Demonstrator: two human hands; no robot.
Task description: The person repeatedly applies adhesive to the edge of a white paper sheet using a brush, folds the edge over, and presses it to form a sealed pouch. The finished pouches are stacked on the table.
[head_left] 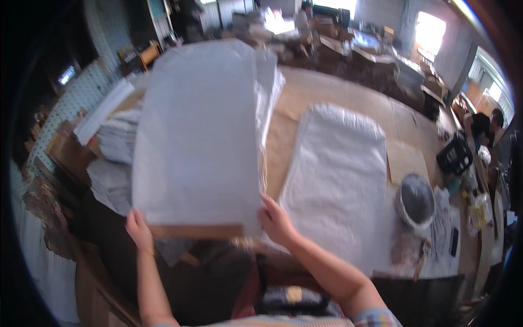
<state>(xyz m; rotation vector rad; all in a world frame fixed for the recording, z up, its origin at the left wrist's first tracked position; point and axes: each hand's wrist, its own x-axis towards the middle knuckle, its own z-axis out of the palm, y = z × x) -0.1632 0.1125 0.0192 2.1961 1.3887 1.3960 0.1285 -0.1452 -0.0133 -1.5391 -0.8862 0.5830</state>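
Note:
A large white sheet [196, 131], perhaps paper, stretches away from me across the left part of the table. My left hand [140, 231] is closed on its near left corner, thumb on top. At the near right corner my right hand [277, 220] pinches the same sheet. Under its near edge runs a brown strip [196, 231]. More white layers with ragged edges [267, 103] show along the sheet's right side. To the right lies a stack of white, rounded-corner sheets or bags [340, 174], close beside my right hand.
Right of the stack stands a grey-lined bowl [417, 201], with a brush-like tool [420, 260] and a dark flat object [454, 242] nearer me. Folded whitish stacks [111, 185] sit at left. A black basket [455, 155] and another person [486, 128] are far right.

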